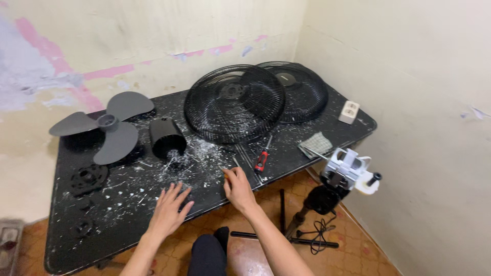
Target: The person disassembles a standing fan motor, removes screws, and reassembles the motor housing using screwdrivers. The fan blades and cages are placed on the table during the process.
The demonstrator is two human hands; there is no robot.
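Right hand (238,187) rests near the front edge of the black, paint-spattered counter (128,214), fingers loosely curled and pinched toward something very small at its fingertips; whether it actually grips anything is too small to tell. Just beyond and to the right of this hand lies the red-handled screwdriver (262,158), apart from it, not touched. Its long axis runs away from the person and slightly rightward, the red handle at the near end, closest to the hand, the shaft pointing on toward the fan grille (234,108) farther back. A second grille (299,92) sits behind and to the right of the first, partly overlapped by it.

Left hand (169,208) lies flat on the counter, fingers spread and released, holding nothing. It sits to the left of the right hand, well apart from the screwdriver, so the right hand is clearly the nearer of the two. Ahead of the left hand stands a black motor housing (166,137), on its side with its open end toward the person. Farther left and beyond it is the grey three-blade fan blade (105,125), and to the near left a black round plastic nut (88,176).

To the right of the right hand, off the counter's edge, a tripod head (345,171) stands on the tiled floor.
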